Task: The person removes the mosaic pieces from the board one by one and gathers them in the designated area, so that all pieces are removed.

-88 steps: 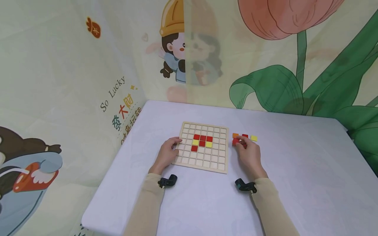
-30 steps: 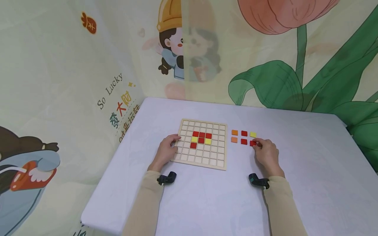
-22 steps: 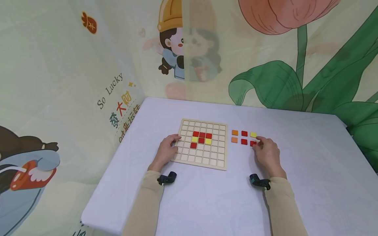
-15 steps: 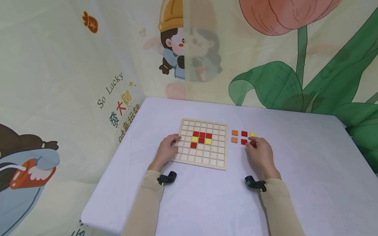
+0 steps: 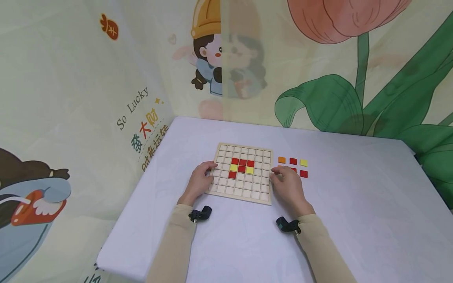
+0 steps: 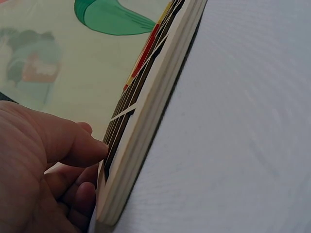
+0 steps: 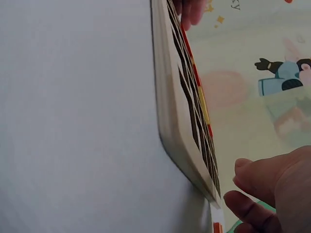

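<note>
A square wooden grid board [image 5: 257,198] lies on the white table. Red tiles [image 5: 242,169] and two yellow tiles [image 5: 249,170] fill cells near its middle. My left hand [image 5: 199,181] holds the board's left edge; in the left wrist view the thumb [image 6: 85,148] touches the rim and the other fingers curl beside it. My right hand [image 5: 291,188] hovers by the board's right edge. In the right wrist view its thumb [image 7: 260,177] and fingers are apart with nothing between them. That hand partly covers the nearer row of loose tiles, where one red tile [image 5: 303,173] shows fully.
In the farther row lie an orange tile [image 5: 281,160], a red tile [image 5: 293,161] and a yellow tile [image 5: 303,162]. The white tabletop [image 5: 240,239] extends around the board. A printed curtain [image 5: 311,63] stands behind the table.
My right hand moved out to the rightmost red tile, left it in the nearer row, and came back left to the board's edge. The loose tiles now form two rows. The left hand stays put.
</note>
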### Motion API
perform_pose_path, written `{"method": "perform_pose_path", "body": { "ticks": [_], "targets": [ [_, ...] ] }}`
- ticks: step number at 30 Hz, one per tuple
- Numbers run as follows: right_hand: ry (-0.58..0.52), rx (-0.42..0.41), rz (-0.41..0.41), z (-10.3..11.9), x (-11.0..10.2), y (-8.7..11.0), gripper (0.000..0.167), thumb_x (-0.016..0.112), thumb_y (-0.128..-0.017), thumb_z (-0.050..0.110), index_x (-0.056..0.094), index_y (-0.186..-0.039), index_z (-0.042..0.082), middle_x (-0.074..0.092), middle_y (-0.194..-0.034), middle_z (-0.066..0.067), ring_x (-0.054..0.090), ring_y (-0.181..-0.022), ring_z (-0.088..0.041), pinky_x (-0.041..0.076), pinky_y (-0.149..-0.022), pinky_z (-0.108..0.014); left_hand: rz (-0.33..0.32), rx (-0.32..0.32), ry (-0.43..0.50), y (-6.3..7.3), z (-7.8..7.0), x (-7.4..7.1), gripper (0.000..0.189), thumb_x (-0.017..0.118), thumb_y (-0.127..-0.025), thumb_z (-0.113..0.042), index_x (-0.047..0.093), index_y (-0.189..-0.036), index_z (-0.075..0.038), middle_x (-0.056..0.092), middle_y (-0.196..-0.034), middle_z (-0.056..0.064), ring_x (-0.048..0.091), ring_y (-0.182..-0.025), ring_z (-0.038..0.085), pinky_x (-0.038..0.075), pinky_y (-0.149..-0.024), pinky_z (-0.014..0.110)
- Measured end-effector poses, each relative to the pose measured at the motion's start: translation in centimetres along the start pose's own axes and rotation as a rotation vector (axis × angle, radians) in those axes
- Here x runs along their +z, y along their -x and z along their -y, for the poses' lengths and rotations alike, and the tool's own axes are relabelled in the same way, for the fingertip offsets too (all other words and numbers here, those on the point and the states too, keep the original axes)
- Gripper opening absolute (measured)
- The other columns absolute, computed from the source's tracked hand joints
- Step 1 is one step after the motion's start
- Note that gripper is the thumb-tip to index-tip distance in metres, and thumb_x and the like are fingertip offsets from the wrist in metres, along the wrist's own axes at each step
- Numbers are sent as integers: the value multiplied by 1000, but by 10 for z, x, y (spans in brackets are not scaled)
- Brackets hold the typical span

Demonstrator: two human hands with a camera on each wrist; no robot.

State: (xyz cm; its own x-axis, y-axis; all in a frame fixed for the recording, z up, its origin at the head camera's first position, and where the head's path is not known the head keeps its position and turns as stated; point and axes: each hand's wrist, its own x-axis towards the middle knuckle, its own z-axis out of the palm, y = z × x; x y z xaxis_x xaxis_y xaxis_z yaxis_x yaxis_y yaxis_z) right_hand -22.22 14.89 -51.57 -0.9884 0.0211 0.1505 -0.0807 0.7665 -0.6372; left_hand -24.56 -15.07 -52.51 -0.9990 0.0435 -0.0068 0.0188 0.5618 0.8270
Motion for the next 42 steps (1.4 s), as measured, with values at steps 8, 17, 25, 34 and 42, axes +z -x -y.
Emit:
{"method": "perform_pose_path", "body": {
  "ticks": [8, 17, 25, 34, 42],
  "targets": [
    [27, -71, 52, 18, 17, -9, 28, 71, -89, 19, 72, -113, 6, 66, -95, -4, 53, -79, -20, 46, -64, -30, 2, 11, 7, -1, 2, 1, 45, 55, -87, 6, 62, -129, -10, 50, -144, 5, 41, -137, 24, 40, -109, 38],
    [37, -112, 99, 25, 31, -21, 33, 73, -87, 23, 71, -117, 9, 66, -100, -4, 55, -85, -20, 50, -72, -33, -2, 19, 14, -2, 4, 2, 44, 56, -87, 6, 63, -128, -9, 50, -143, 6, 41, -136, 24, 40, -109, 38],
    [41, -78, 130, 30, 40, -25, 34, 75, -86, 24, 70, -117, 10, 63, -102, -4, 54, -87, -20, 50, -74, -32, -9, 22, 11, -1, 3, 2, 44, 56, -87, 6, 63, -127, -9, 50, -143, 5, 42, -136, 23, 40, -110, 38],
    [69, -44, 142, 36, 40, -29, 30, 75, -86, 23, 71, -112, 8, 62, -94, -3, 55, -83, -20, 50, -72, -32, -9, 28, 12, -1, 3, 2, 43, 55, -87, 5, 63, -128, -9, 50, -143, 5, 42, -136, 23, 40, -109, 37],
    [26, -42, 137, 36, 41, -28, 31, 76, -86, 21, 68, -112, 8, 61, -104, -5, 54, -90, -21, 52, -81, -35, -6, 49, 9, -1, 4, 1, 44, 54, -87, 5, 62, -128, -8, 50, -143, 6, 42, -135, 23, 41, -109, 37]
  ]
}}
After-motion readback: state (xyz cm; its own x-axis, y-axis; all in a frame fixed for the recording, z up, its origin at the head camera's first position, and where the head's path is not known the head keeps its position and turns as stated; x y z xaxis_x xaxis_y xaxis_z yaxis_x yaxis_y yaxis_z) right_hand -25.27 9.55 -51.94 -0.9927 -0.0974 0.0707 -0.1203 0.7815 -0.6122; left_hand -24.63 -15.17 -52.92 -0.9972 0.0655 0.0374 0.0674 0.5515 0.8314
